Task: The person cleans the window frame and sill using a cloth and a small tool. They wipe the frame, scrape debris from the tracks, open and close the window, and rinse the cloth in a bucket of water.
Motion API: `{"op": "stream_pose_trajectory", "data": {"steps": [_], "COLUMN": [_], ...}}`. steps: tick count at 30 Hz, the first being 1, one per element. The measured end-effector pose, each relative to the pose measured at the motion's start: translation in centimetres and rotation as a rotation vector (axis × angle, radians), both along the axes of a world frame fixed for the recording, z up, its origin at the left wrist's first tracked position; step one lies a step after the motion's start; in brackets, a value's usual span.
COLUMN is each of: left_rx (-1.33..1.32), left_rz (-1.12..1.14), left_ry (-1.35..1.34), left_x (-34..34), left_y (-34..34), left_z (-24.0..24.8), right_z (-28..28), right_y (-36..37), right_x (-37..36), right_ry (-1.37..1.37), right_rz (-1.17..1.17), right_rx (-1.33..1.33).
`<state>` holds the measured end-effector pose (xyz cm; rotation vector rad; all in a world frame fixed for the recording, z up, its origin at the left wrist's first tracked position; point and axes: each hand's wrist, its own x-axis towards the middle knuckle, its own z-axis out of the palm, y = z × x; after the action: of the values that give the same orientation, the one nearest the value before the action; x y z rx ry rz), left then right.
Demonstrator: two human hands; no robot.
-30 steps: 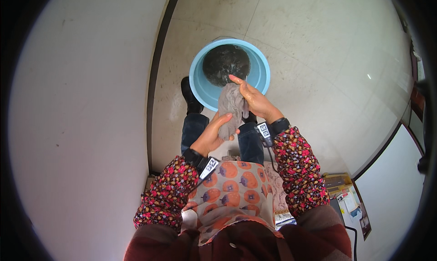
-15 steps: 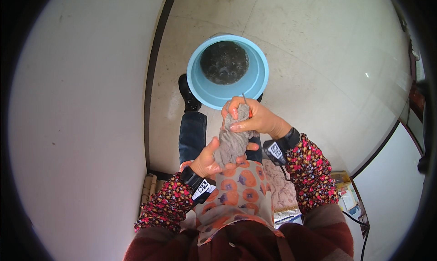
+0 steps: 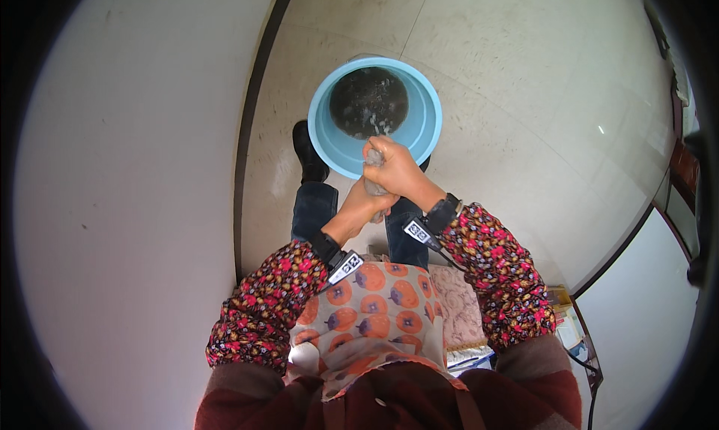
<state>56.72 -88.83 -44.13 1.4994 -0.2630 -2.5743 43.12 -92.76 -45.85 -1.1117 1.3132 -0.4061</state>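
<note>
A grey cloth (image 3: pixel 374 186) is bunched tight in both of my hands, and most of it is hidden by the fingers. My right hand (image 3: pixel 399 168) grips its far end over the near rim of a light blue bucket (image 3: pixel 426 115). Closed round the near end, just below and touching the right hand, is my left hand (image 3: pixel 364 205). Dark, murky water (image 3: pixel 363 104) with pale foam lies in the bucket. Whitish splashes or drips show at the water's near edge, just beyond the cloth.
The bucket stands on a pale tiled floor (image 3: pixel 517 63), with my dark shoe (image 3: pixel 305 151) close on its left. A white wall (image 3: pixel 135 205) rises along the left side. Persimmon-patterned fabric (image 3: pixel 374 299) covers my lap. Papers and a cable lie at the lower right.
Both hands have moved forward towards the bucket and closer together. The cloth, loosely bunched before with the left palm under it, is now squeezed between two closed fists. Drips have appeared.
</note>
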Motion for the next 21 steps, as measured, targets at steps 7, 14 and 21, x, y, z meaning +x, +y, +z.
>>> {"op": "stream_pose_trajectory", "data": {"steps": [7, 14, 21], "left_rx": [-0.340, -0.459, -0.603], "left_rz": [-0.163, -0.226, -0.054], "left_ry": [-0.414, -0.670, -0.871], "left_x": [-2.5, -4.3, -3.0], "left_y": [1.9, 2.4, 0.9], "left_z": [-4.7, -5.3, -1.0], "right_z": [-4.3, -5.8, 0.4], "right_y": [0.7, 1.7, 2.4], "right_x": [-0.5, -0.1, -4.5], "right_ry": [0.151, 0.333, -0.137], "right_rz": [0.049, -0.180, -0.773], "right_rx": [-0.093, -0.124, 0.475]}}
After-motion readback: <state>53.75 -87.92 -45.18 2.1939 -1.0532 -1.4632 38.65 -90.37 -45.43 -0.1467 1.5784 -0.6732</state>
